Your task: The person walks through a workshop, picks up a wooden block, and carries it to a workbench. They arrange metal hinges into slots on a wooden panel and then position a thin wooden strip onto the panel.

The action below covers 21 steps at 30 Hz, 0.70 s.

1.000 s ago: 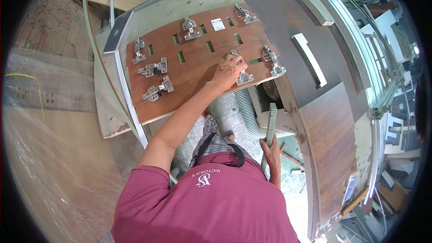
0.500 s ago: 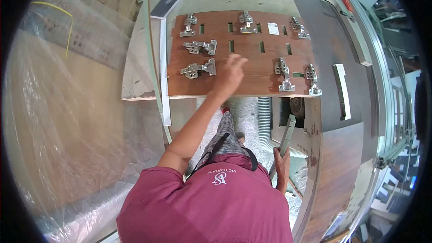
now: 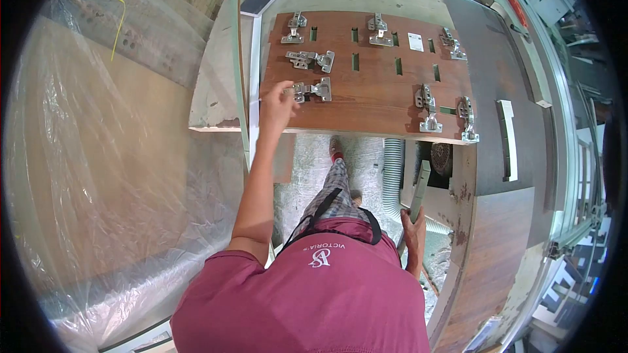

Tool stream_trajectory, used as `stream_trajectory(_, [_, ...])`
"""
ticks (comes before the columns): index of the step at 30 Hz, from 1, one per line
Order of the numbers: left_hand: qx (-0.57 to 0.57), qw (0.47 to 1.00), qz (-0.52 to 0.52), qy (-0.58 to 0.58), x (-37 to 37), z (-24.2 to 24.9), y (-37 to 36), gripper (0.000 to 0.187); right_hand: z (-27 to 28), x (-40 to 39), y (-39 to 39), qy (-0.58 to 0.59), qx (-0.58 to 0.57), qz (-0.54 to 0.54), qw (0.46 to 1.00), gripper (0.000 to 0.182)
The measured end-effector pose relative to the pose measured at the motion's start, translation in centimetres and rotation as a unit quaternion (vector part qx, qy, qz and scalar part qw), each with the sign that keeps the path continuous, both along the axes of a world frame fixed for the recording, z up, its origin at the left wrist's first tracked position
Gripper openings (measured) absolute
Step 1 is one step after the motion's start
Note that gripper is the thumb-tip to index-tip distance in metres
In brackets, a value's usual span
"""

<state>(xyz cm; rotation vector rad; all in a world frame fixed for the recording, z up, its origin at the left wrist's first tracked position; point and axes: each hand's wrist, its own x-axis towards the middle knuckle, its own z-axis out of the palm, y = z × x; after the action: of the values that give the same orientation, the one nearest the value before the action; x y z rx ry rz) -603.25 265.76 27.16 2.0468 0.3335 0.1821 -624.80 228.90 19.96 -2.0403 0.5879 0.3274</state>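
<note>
A brown wooden board (image 3: 366,108) with rectangular slots carries several metal hinges. My left hand (image 3: 278,103) is over its left side, thumb and fingers apart around the left end of the lower-left hinge (image 3: 320,89); no firm grip shows. Just above is another sideways hinge (image 3: 324,61). Along the far side lie three hinges, the middle one (image 3: 378,29) near a white label (image 3: 415,42). Two more, a hinge (image 3: 428,110) and a corner hinge (image 3: 467,119), are at the near right. Low at my right side, my right hand (image 3: 413,229) grips a narrow grey-green strip (image 3: 421,186).
Left of the board run a long upright strip (image 3: 237,59) and plastic sheeting (image 3: 111,176). A dark panel (image 3: 494,78) at the right bears a white strip (image 3: 508,140). Below the board's near edge are a ribbed hose (image 3: 392,176) and a round dark opening (image 3: 441,157).
My left hand has moved left across the board to the lower-left hinge. The view has shifted, so the board appears further right. My right hand still holds the strip.
</note>
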Motion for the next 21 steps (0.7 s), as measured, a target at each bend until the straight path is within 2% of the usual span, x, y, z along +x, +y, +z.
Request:
stream_trajectory(1, [-0.063,0.997,-0.019,0.043,0.0,0.0,-0.9,0.03,-0.1,0.0,0.1,-0.003,-0.005,0.0,1.0,0.065])
stream_trajectory(5, [-0.061,0.997,-0.027,0.042,0.9,-1.5,-3.1,0.035,0.9,0.2,0.8,-0.007,-0.008,0.013,1.0,0.064])
stream_trajectory(9, [-0.02,0.998,-0.031,0.058,1.3,-1.0,-3.2,0.026,0.9,0.0,0.9,-0.012,0.005,0.018,1.0,0.065])
stream_trajectory(11, [0.078,0.995,-0.034,0.05,1.3,-1.5,-2.4,0.023,0.8,-0.1,0.8,-0.011,0.007,0.021,1.0,0.065])
stream_trajectory(12, [0.077,0.995,-0.034,0.05,1.1,-1.9,-1.9,0.023,0.7,-0.1,0.8,-0.005,0.005,0.018,1.0,0.065])
stream_trajectory(14, [0.159,0.987,-0.03,-0.018,0.4,-2.5,-0.7,0.02,0.4,-0.2,0.8,0.001,0.002,0.014,1.0,0.065])
stream_trajectory(17, [0.162,0.985,-0.05,0.009,-0.3,-2.6,1.6,0.021,0.3,-0.1,0.9,0.002,0.004,0.016,1.0,0.067])
stream_trajectory(19, [0.176,0.982,-0.05,0.044,-0.6,-0.8,2.5,0.019,0.7,0.1,1.1,0.009,-0.002,0.026,1.0,0.068])
stream_trajectory(21, [0.227,0.962,-0.135,0.069,-0.4,0.0,4.2,0.019,0.8,0.3,1.3,0.012,-0.003,0.034,0.999,0.069])
